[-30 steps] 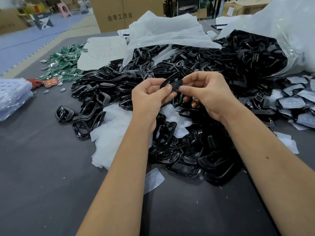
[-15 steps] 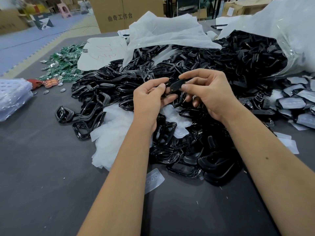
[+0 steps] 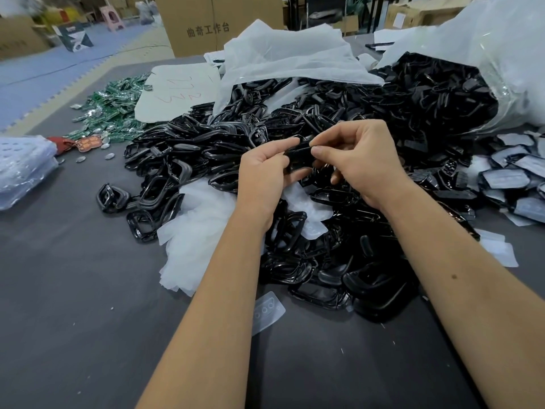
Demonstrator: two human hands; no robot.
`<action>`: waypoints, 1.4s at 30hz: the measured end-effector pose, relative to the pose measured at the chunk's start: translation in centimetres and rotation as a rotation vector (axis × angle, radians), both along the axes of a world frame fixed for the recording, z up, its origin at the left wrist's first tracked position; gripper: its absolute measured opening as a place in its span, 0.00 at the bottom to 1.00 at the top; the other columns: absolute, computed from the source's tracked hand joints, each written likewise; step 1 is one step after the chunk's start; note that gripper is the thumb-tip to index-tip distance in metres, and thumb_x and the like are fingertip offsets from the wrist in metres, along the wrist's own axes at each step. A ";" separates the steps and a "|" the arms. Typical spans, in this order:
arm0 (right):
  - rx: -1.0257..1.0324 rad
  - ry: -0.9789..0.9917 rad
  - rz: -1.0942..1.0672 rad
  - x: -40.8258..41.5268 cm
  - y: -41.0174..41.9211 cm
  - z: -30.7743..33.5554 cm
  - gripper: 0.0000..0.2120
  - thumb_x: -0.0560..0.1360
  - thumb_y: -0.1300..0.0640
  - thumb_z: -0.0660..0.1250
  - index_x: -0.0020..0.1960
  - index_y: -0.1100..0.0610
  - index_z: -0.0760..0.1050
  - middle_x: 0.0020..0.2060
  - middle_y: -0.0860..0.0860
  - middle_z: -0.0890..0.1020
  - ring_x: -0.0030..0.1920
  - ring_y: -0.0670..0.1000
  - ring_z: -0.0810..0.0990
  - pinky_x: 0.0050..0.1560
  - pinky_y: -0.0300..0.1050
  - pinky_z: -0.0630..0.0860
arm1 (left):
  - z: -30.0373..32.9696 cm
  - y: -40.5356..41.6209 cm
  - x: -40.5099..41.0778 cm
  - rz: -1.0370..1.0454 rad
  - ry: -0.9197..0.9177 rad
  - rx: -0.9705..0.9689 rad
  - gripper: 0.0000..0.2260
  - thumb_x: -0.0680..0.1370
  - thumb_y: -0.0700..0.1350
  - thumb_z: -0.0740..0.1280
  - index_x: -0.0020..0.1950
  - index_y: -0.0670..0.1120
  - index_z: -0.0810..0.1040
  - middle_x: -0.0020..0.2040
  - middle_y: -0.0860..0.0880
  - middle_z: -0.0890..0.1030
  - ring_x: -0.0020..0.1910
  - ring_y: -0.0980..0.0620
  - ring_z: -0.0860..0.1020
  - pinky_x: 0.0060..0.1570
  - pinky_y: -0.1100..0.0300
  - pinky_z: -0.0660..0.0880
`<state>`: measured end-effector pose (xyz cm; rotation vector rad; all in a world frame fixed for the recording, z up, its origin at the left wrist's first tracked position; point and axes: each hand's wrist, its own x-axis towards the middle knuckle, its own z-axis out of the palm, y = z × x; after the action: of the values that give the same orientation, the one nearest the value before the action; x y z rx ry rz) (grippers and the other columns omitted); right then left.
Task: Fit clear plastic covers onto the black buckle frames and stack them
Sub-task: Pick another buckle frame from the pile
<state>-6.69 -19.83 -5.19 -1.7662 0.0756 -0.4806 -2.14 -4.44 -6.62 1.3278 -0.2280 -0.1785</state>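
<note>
While both hands pinch one black buckle frame (image 3: 298, 156) above the pile (image 3: 324, 231), left hand (image 3: 265, 175) now grips lower, right hand (image 3: 358, 160) unchanged at the frame's right end.

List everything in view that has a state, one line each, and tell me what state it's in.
left hand: pinches the held black frame
right hand: pinches the same frame from the other side
held black frame: lifted above the pile, cover fit hidden
pile of black frames: loose, unstacked
clear plastic bag: open, frames spilling out
loose clear cover: flat on the table, unfitted
</note>
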 end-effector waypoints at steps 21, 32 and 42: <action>-0.101 0.122 -0.023 0.2 -0.6 0.2 0.08 0.71 0.68 0.79 0.40 0.57 0.84 0.31 0.54 0.85 0.29 0.50 0.83 0.26 0.40 0.76 | -0.6 0.2 -0.2 0.007 -0.189 0.240 0.14 0.78 0.31 0.67 0.59 0.43 0.86 0.50 0.43 0.87 0.45 0.45 0.87 0.54 0.47 0.84; -0.217 0.088 -0.130 0.0 -0.7 0.0 0.12 0.70 0.55 0.83 0.49 0.55 0.83 0.35 0.53 0.85 0.29 0.48 0.82 0.25 0.41 0.77 | -0.4 0.5 -0.1 -0.043 -0.147 0.083 0.12 0.77 0.29 0.71 0.57 0.41 0.85 0.48 0.42 0.88 0.41 0.47 0.87 0.43 0.63 0.81; -0.092 0.059 0.048 0.1 -0.9 0.3 0.06 0.74 0.62 0.79 0.47 0.62 0.83 0.32 0.56 0.85 0.29 0.51 0.82 0.27 0.42 0.78 | 0.0 0.6 -0.2 -0.084 -0.107 -0.003 0.13 0.76 0.29 0.71 0.56 0.42 0.86 0.45 0.45 0.87 0.39 0.47 0.86 0.40 0.65 0.79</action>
<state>-6.59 -20.73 -4.91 -1.8685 0.0527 -0.4031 -2.36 -3.86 -6.66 1.3275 -0.3742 -0.1781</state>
